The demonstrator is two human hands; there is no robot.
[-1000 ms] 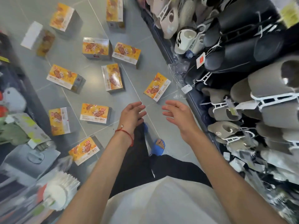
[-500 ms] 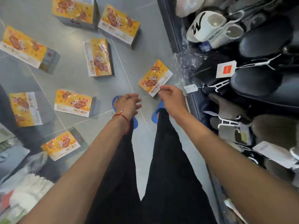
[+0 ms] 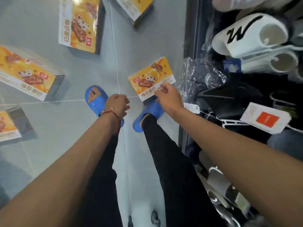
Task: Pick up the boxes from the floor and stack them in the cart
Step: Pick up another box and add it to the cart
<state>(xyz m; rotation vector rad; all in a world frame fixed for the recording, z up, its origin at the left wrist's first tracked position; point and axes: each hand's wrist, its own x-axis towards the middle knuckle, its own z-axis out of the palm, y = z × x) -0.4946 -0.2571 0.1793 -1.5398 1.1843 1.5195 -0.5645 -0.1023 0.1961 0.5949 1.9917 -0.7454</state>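
Far left, loose boxes [image 3: 27, 74] lay flat on the tiled floor [image 3: 147, 38]. Left hand [image 3: 118, 104] hung slack, holding nothing. Right of it, the nearest box [image 3: 151, 78] sat just beside the slipper rack [image 3: 249, 35]. Right hand [image 3: 168, 95] pinched its near edge, thumb apparently underneath. I saw no cart. My worry: a one-corner pinch could let the glossy box swing and slip, or clip the rack's hanging tags.

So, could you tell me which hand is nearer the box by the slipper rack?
Right. The right hand pinches the near edge of the box; the left hand hangs apart, to its left, over a blue slipper.
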